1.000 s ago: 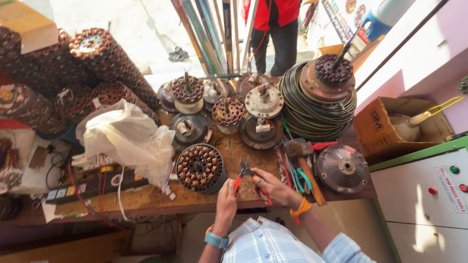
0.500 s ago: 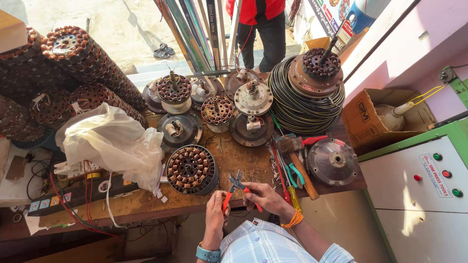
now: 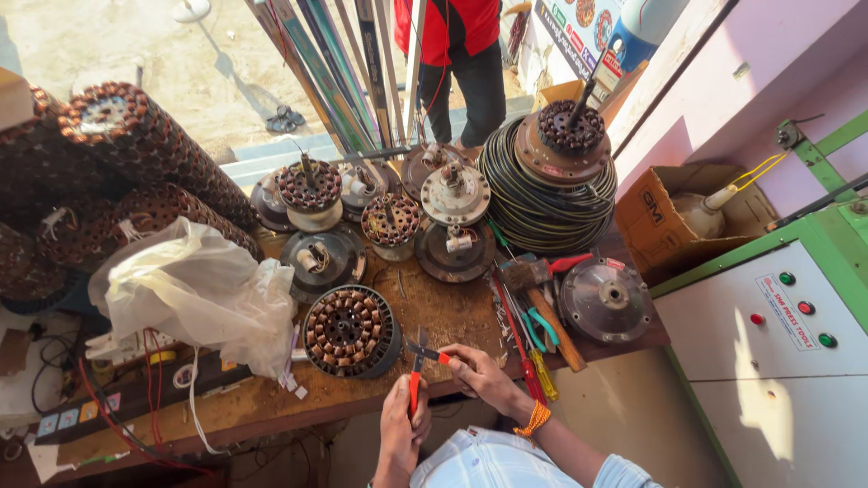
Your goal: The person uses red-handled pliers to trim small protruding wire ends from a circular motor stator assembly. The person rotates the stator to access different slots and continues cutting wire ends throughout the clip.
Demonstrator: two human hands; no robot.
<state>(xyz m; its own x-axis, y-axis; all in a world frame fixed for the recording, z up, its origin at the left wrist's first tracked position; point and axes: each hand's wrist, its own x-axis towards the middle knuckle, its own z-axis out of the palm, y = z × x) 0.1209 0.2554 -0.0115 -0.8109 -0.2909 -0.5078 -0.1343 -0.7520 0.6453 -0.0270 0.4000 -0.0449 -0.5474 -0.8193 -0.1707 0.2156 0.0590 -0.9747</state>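
Red-handled pliers (image 3: 418, 361), just right of the wound stator (image 3: 351, 331) at the tabletop (image 3: 452, 312) front edge: left hand (image 3: 402, 425) and right hand (image 3: 477, 375) each in closed grip on one handle.

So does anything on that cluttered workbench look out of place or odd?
Mostly ordinary workshop clutter. One oddity: a crumpled white plastic bag is slumped over the wooden bench beside the round copper-wound stator. Loose red and white wires dangle off the bench's front edge.

wooden workbench (image 3: 452, 316) | pink wall (image 3: 723, 117) | green-white cabinet (image 3: 778, 380) | sunlit concrete floor (image 3: 181, 63)
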